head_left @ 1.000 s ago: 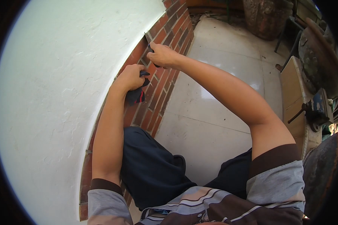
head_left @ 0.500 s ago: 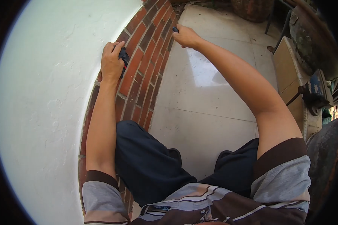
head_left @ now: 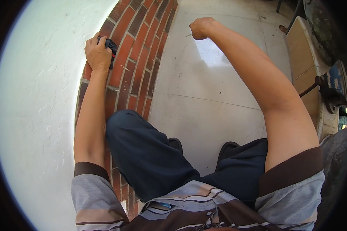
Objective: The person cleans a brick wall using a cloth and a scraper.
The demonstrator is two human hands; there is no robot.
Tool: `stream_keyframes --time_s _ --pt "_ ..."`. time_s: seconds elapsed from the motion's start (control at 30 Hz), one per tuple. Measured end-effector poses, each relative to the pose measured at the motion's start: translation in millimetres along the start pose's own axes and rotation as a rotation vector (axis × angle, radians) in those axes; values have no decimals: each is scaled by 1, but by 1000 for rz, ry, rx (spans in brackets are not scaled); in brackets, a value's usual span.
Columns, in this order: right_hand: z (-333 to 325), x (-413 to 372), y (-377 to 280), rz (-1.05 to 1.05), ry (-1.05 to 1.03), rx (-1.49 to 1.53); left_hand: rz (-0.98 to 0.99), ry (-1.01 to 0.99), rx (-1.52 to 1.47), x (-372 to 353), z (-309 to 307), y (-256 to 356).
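My left hand (head_left: 98,53) is closed round a black object (head_left: 112,50) with a bit of red on it, held against the brick wall strip (head_left: 129,50) at the edge of the white wall (head_left: 38,96). Over the pale tiled floor, my right hand (head_left: 201,28) is curled into a fist. A thin pointed tip (head_left: 188,35) sticks out beside its fingers; the rest of that item is hidden in the hand.
A tan tiled block (head_left: 304,57) stands at the right, with a worn blue and black metal vise-like tool (head_left: 333,86) beside it. My bent knees in dark trousers (head_left: 142,150) are below my arms.
The view has shifted. My right hand has turned, so the dark handle end seen before is hidden and a thin tip shows. My left hand still holds the black object at the bricks.
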State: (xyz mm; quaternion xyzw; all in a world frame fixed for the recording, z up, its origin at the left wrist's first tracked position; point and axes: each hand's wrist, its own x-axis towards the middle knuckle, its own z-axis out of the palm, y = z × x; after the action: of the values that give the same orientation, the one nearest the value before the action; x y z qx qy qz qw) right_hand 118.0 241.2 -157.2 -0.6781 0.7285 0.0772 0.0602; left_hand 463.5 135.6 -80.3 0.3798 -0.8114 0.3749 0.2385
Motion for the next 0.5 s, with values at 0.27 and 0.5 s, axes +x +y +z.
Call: stream_keyframes --time_s 0.27,0.5 --pt "14 9 3 -23 -40 112 12 10 214 0 4 10" --pt "26 9 15 -47 32 221 24 -1 266 -2 7 8"
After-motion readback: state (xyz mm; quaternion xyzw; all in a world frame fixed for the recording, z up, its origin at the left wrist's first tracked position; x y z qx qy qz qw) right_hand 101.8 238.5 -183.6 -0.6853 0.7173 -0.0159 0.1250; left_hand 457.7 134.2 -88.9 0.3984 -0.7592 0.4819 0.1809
